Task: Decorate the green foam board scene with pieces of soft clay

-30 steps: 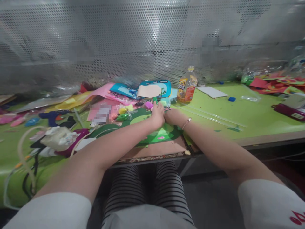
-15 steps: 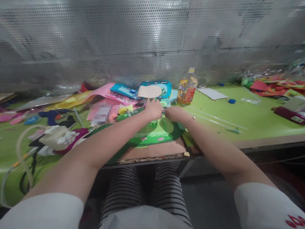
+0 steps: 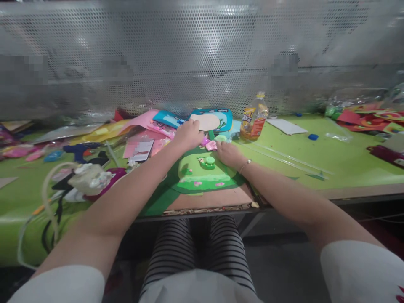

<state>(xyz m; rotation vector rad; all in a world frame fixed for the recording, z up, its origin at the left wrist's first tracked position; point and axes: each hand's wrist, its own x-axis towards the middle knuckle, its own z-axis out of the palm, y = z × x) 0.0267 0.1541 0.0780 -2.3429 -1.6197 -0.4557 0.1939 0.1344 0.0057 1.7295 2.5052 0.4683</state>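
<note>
On the near side of both grips, cardboard [image 3: 208, 201] lies at the edge of the surface [image 3: 284, 155]. Beyond it, short of the left grip and just beside the right, a green picture [image 3: 222, 170] lies flat, bearing a small green figure [image 3: 208, 163]. The right grip [image 3: 229, 155] has loosely bent fingers, their tips by a pink packet [image 3: 211, 145]; I cannot tell whether they hold it. The left grip [image 3: 190, 134], farther out, has curled fingers; anything held is hidden. Just past it lies a beige paper [image 3: 208, 122] over a blue board [image 3: 227, 115]. Beyond the right grip, rightward, stands a bottle [image 3: 253, 120].
</note>
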